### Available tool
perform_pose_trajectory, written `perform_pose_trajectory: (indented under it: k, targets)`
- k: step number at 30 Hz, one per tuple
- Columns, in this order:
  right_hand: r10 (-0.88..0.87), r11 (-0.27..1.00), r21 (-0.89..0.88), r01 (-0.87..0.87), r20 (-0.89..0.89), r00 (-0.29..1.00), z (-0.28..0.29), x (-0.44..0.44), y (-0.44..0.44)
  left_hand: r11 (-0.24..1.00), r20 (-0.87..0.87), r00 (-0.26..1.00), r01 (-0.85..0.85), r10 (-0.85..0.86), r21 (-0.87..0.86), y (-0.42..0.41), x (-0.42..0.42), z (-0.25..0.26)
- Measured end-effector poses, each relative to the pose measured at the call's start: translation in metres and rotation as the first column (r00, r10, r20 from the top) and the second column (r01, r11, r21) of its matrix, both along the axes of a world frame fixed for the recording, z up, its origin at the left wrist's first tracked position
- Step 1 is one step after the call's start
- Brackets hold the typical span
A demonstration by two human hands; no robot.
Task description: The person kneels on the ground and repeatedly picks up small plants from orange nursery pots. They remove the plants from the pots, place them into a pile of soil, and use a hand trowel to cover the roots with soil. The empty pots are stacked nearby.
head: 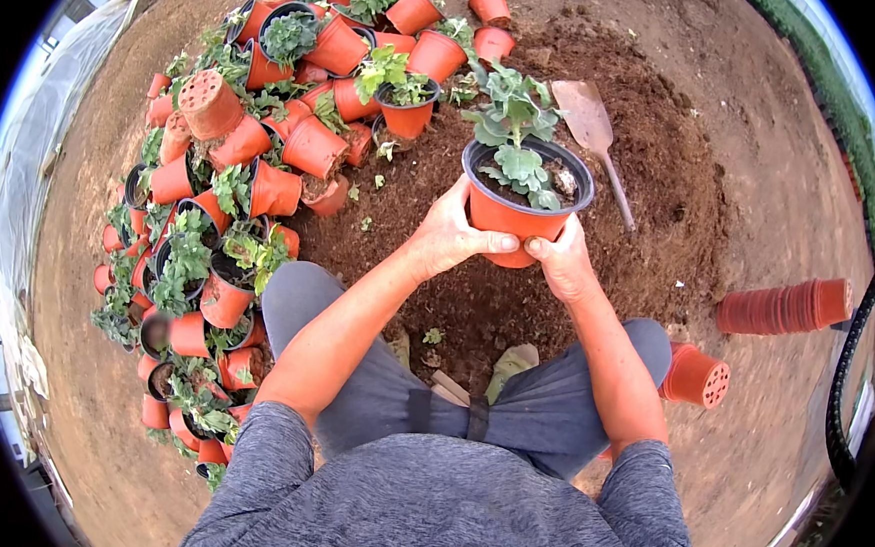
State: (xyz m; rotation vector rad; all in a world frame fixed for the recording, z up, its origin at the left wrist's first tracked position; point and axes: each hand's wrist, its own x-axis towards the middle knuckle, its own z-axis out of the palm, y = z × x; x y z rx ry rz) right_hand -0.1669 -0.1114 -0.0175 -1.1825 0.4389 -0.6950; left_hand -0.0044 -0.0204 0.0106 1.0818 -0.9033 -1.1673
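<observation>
Between my two hands I hold an orange plastic nursery pot (pixel 512 218) with a black inner rim. A leafy green seedling (pixel 518 165) stands upright in it, with a pale clump beside the stem. My left hand (pixel 451 233) grips the pot's left side, its thumb across the front. On the other side my right hand (pixel 564 262) clasps the wall, and the two thumb tips nearly meet. The fingers behind the pot are hidden. Beneath it spreads a mound of dark brown soil (pixel 451 297). A rusty hand shovel (pixel 586 121) lies on the soil beyond the pot, to the right.
A large heap of orange pots (pixel 314 145), many with plants and tipped over, fills the left side. At the right lies a long stack of nested pots (pixel 785 306). A shorter pot stack (pixel 694 376) rests by my right knee. Plastic sheeting (pixel 25 196) borders the far left.
</observation>
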Motion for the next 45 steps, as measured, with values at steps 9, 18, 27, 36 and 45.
perform_pose_trajectory:
  k: [9, 18, 27, 36, 45]
  targets:
    - [-0.056, 0.997, 0.055, 0.054, 0.02, 0.998, 0.002, 0.015, -0.003, 0.99, -0.165, 0.978, -0.135, 0.129, -0.028, -0.003, 0.001, -0.017]
    - [-0.081, 0.994, 0.076, 0.083, -0.03, 0.996, -0.004, 0.012, -0.007, 0.975, -0.168, 0.968, -0.202, 0.185, -0.091, -0.004, -0.001, -0.02]
    - [0.073, 0.6, 0.675, -0.428, 0.487, 0.87, 0.006, 0.008, 0.016, 0.964, 0.049, 0.986, -0.142, 0.157, -0.225, 0.002, 0.005, -0.002]
    - [-0.019, 0.901, 0.431, -0.056, 0.166, 0.986, -0.007, -0.009, -0.008, 0.986, 0.156, 0.977, -0.128, 0.143, -0.104, 0.011, 0.036, 0.005]
    - [-0.022, 0.902, 0.43, -0.038, 0.135, 0.991, -0.01, 0.005, 0.001, 0.956, 0.151, 0.947, -0.291, 0.283, 0.031, 0.009, 0.006, -0.019]
